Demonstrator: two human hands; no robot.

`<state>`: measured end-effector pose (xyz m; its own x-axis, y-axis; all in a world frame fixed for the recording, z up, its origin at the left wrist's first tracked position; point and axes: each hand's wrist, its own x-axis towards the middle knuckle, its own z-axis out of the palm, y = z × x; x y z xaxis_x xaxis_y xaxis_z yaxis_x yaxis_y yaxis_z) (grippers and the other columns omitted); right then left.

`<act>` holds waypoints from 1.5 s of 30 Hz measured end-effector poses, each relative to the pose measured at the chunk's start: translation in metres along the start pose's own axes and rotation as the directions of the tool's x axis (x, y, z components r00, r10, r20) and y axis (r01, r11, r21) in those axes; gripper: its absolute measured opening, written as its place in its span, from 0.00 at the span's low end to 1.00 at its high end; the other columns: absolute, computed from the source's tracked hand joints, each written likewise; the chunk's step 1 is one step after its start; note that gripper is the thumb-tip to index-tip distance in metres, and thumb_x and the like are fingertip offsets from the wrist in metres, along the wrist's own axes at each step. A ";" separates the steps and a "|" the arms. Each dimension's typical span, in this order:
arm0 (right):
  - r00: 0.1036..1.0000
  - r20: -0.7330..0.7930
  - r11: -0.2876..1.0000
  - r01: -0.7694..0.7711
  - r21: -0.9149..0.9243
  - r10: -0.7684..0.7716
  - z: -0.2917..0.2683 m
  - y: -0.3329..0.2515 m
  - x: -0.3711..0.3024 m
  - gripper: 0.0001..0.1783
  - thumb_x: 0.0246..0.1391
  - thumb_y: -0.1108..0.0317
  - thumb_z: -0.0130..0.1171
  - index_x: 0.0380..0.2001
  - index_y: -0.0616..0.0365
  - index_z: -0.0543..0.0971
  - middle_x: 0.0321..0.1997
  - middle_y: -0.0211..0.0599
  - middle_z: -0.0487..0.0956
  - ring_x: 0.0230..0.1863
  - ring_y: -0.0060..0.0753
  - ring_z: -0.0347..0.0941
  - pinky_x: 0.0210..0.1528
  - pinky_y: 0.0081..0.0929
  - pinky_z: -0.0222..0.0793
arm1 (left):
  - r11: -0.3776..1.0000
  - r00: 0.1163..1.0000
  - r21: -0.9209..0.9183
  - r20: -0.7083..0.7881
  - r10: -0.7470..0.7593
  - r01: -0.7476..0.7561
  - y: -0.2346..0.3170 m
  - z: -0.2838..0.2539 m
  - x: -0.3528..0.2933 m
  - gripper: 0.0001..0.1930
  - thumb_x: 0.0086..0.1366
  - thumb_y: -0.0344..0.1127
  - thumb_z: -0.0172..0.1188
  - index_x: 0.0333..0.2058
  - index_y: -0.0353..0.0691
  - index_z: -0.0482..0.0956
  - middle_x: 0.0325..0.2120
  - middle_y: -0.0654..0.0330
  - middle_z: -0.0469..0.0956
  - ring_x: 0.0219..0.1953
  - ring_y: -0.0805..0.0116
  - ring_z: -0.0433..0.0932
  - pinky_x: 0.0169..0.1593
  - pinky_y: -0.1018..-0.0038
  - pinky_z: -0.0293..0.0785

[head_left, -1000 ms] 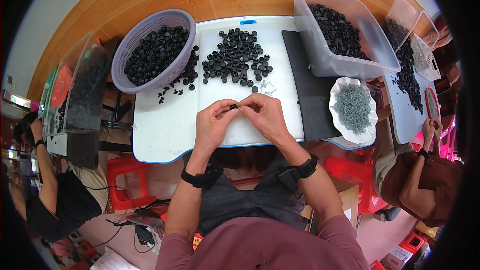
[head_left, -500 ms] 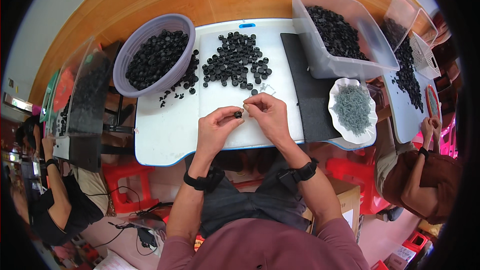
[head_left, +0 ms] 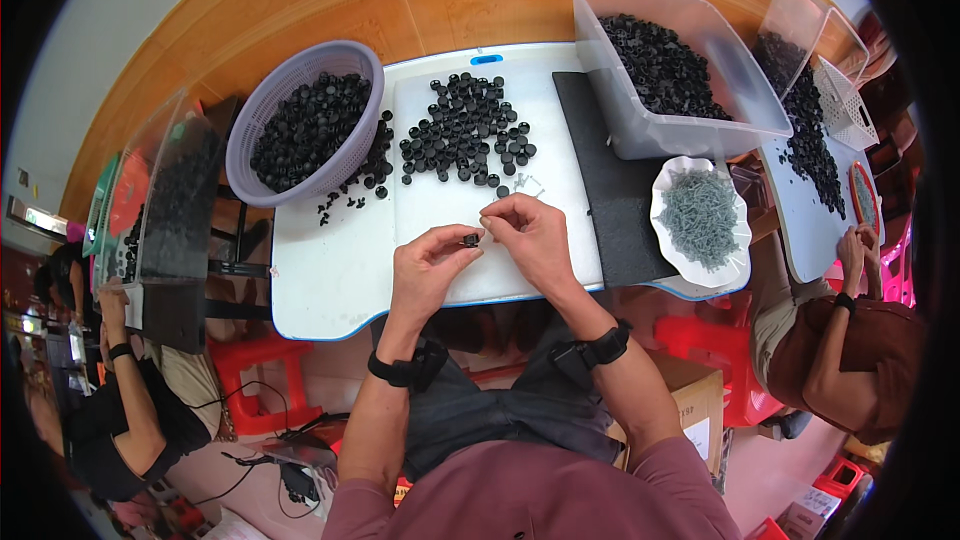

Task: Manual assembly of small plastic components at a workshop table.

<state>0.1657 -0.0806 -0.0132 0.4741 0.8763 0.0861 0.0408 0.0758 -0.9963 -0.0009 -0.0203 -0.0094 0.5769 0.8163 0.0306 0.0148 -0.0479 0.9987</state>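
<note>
Over the front of the white table, my left hand [head_left: 430, 268] pinches a small black round plastic part [head_left: 471, 240] between thumb and fingertips. Close beside it, my right hand [head_left: 533, 242] has its thumb and forefinger pressed together near that part. Whatever sits between those right fingertips is too small to make out. Just beyond my hands lie a few loose pale grey slender pieces [head_left: 527, 184]. Behind them spreads a pile of black round caps [head_left: 468, 130] on a white sheet.
At the left stands a purple basket [head_left: 368, 133] of black parts, smaller black pieces [head_left: 342, 204] spilled beside it. A clear bin [head_left: 690, 137] of black parts stands right, beyond a white scalloped dish [head_left: 741, 240] of grey pieces. Co-workers' arms [head_left: 822, 350] show at both sides.
The black part in my left fingers has turned slightly. Both hands stay close together in nearly the same place, and the whole view has shifted a little.
</note>
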 end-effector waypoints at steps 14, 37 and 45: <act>0.999 -0.031 0.999 0.010 -0.050 -0.011 0.000 0.008 -0.006 0.04 0.52 0.76 0.67 0.33 0.64 0.85 0.26 0.34 0.83 0.28 0.19 0.77 0.32 0.20 0.72 | 1.000 0.996 -0.003 -0.079 -0.028 0.027 0.001 -0.003 -0.003 0.12 0.61 0.28 0.70 0.44 0.34 0.85 0.38 0.61 0.86 0.40 0.77 0.81 0.47 0.77 0.78; 0.920 -0.383 0.947 0.194 0.256 -0.085 -0.006 0.006 0.004 0.06 0.62 0.74 0.61 0.39 0.67 0.80 0.31 0.30 0.80 0.27 0.14 0.72 0.28 0.15 0.70 | 0.750 0.936 0.661 -0.248 0.249 -0.024 0.015 -0.008 0.056 0.10 0.58 0.31 0.69 0.38 0.37 0.82 0.27 0.57 0.77 0.30 0.61 0.78 0.36 0.65 0.74; 0.931 -0.354 0.973 0.155 0.172 -0.086 -0.002 -0.001 0.004 0.07 0.63 0.72 0.61 0.38 0.67 0.80 0.30 0.32 0.80 0.24 0.16 0.71 0.28 0.16 0.66 | 0.725 0.912 0.685 -0.341 0.229 0.074 0.003 -0.010 0.072 0.12 0.55 0.37 0.72 0.33 0.37 0.82 0.26 0.58 0.76 0.29 0.60 0.77 0.36 0.63 0.74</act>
<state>0.1696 -0.0778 -0.0117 0.7497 0.6408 0.1653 -0.0380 0.2910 -0.9560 0.0331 0.0441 -0.0034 0.2511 0.9296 0.2697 0.6128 -0.3683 0.6992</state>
